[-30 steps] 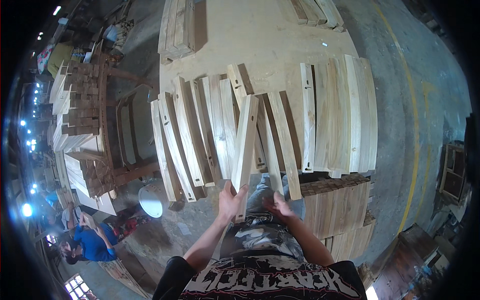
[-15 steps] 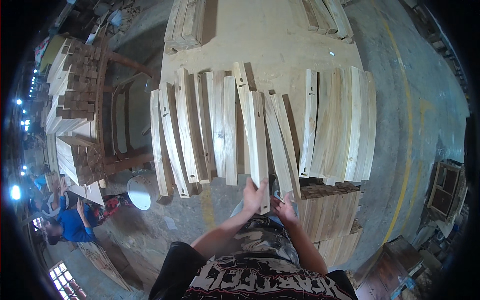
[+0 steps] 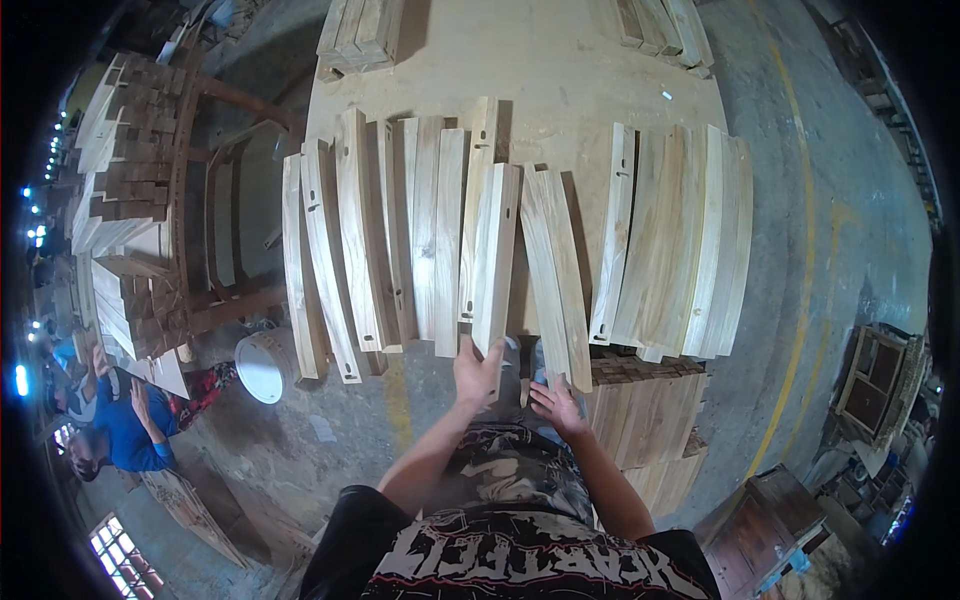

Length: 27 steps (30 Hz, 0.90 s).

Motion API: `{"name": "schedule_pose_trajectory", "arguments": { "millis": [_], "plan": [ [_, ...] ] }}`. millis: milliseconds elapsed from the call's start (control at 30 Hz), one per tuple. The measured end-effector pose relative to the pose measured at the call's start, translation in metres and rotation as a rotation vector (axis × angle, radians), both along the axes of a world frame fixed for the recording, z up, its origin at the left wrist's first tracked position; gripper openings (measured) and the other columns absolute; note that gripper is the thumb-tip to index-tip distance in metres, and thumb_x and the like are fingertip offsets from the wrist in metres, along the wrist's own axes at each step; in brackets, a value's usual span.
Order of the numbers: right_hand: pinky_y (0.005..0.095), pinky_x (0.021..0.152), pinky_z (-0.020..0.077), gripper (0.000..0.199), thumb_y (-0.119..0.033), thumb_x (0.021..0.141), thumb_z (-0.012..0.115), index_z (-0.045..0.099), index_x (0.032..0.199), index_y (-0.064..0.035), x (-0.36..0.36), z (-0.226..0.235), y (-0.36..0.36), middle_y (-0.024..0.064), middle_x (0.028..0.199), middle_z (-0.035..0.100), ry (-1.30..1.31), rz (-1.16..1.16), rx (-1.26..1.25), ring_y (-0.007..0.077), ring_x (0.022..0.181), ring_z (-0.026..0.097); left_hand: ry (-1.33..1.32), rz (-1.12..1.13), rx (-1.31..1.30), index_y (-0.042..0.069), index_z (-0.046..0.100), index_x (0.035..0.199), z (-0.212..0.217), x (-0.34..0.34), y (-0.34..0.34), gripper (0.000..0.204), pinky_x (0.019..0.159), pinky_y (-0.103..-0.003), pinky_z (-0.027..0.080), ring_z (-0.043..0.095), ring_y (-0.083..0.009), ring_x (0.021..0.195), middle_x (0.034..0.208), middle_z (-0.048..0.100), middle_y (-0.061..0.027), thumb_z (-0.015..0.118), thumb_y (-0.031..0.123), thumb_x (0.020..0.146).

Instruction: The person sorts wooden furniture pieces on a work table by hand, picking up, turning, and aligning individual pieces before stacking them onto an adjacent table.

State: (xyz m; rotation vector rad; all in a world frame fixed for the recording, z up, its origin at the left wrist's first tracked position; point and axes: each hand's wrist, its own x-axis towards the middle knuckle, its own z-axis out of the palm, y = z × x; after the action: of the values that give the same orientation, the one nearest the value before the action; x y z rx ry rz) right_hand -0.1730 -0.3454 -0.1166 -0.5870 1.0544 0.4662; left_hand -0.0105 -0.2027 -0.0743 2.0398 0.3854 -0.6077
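Observation:
My left hand (image 3: 477, 374) is closed round the near end of a pale wooden slat (image 3: 495, 260) with a slot near its far end. That slat lies beside another slotted slat (image 3: 480, 170) on its left. At the near ends of two slanting wooden slats (image 3: 553, 275), my right hand (image 3: 560, 407) has its fingers apart; whether it touches them is hard to tell. Several more slats (image 3: 430, 240) lie side by side to the left, some with slots in their ends. A closely set group of slats (image 3: 655, 240) lies to the right.
The slats rest on a wide board tabletop (image 3: 490, 50), with more wood bundles (image 3: 360, 35) at its far end. Stacked wood blocks (image 3: 645, 415) stand below its near right edge. A white bucket (image 3: 262, 368), a loaded rack (image 3: 150, 190) and a person in blue (image 3: 135, 430) are at left.
My left hand has shifted left with its slat, bringing it against the neighbouring slotted one. My right hand has moved slightly left, and the two slanting slats now lie closer together.

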Motion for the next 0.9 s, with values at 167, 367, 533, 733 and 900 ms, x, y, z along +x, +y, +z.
{"name": "schedule_pose_trajectory", "arguments": {
  "millis": [167, 367, 533, 733, 900],
  "plan": [
    [0.0379, 0.097, 0.044, 0.067, -0.059, 0.097, 0.041, 0.039, 0.139, -0.0074, -0.01, -0.028, 0.017, 0.011, 0.132, 0.055, -0.064, -0.199, 0.025, 0.022, 0.117, 0.054, -0.005, -0.124, 0.193, -0.004, 0.051, 0.1, -0.019, -0.02, -0.014, 0.044, 0.074, -0.046, 0.05, 0.064, -0.0408, 0.08, 0.086, 0.063, -0.0238, 0.07, 0.034, 0.086],
    [0.0422, 0.094, 0.0446, 0.067, -0.059, 0.097, 0.043, 0.038, 0.14, -0.0071, -0.02, -0.034, 0.028, 0.0088, 0.128, 0.055, -0.063, 0.312, -0.378, 0.0251, 0.118, 0.054, 0.06, -0.146, -0.067, -0.005, 0.048, 0.122, -0.029, -0.034, -0.032, 0.051, 0.089, -0.043, 0.047, 0.061, -0.0386, 0.103, 0.111, 0.06, -0.0265, 0.064, 0.032, 0.091],
    [0.046, 0.1, 0.0408, 0.077, -0.068, 0.094, 0.038, 0.035, 0.142, -0.0077, -0.011, -0.03, 0.024, 0.0108, 0.139, 0.046, 0.032, -0.016, -0.096, 0.0287, 0.128, 0.045, 0.199, -0.104, -0.328, -0.001, 0.049, 0.131, -0.074, -0.055, 0.013, 0.05, 0.09, -0.037, 0.047, 0.059, -0.0237, 0.107, 0.119, 0.062, -0.0115, 0.047, 0.04, 0.101],
    [0.0496, 0.104, 0.0384, 0.082, -0.069, 0.093, 0.036, 0.032, 0.145, -0.0059, 0.007, -0.008, 0.014, 0.0149, 0.142, 0.043, 0.021, -0.034, -0.093, 0.0307, 0.131, 0.042, 0.725, 0.179, -0.645, 0.004, 0.047, 0.139, -0.054, -0.055, 0.01, 0.073, 0.103, -0.036, 0.041, 0.056, -0.022, 0.117, 0.129, 0.059, -0.014, 0.021, 0.06, 0.101],
    [0.0445, 0.099, 0.0454, 0.071, -0.062, 0.096, 0.041, 0.039, 0.14, -0.0069, -0.005, 0.001, 0.004, 0.0125, 0.137, 0.049, -0.131, -0.146, 0.158, 0.0266, 0.122, 0.052, 0.728, 0.142, -0.811, -0.001, 0.051, 0.131, -0.013, -0.037, 0.036, 0.074, 0.095, -0.039, 0.047, 0.062, -0.0278, 0.108, 0.117, 0.064, -0.0182, 0.017, 0.057, 0.101]
  ]
}}
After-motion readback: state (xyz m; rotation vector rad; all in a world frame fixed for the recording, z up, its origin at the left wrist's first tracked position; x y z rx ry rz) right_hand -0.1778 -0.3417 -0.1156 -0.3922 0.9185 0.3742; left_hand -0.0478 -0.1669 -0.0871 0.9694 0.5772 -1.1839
